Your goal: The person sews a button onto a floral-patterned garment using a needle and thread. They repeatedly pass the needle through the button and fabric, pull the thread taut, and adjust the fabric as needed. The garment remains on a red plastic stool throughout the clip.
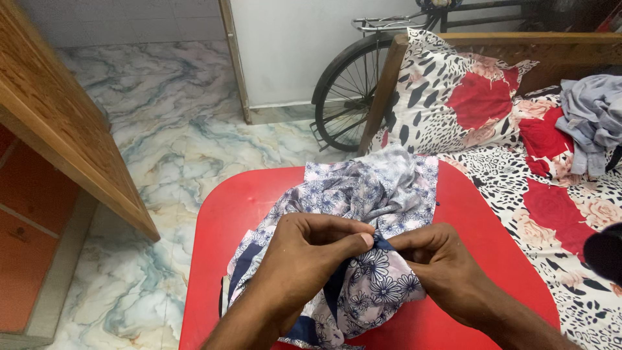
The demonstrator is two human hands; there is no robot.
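A crumpled garment (369, 194) of pale cloth with a dark blue flower print and navy trim lies bunched on a red table (233, 207). My left hand (311, 253) pinches a fold of its navy edge between thumb and fingers near the middle of the heap. My right hand (440, 262) grips the same edge just to the right, fingertips nearly touching the left thumb. Both forearms come in from the bottom of the view and cover the garment's near part.
A bed (557, 194) with a red, black and white flowered sheet and a matching pillow (453, 97) stands right of the table, with grey clothes (593, 123) on it. A bicycle wheel (346, 91) leans behind. Wooden furniture (58, 123) stands left over marble floor (168, 129).
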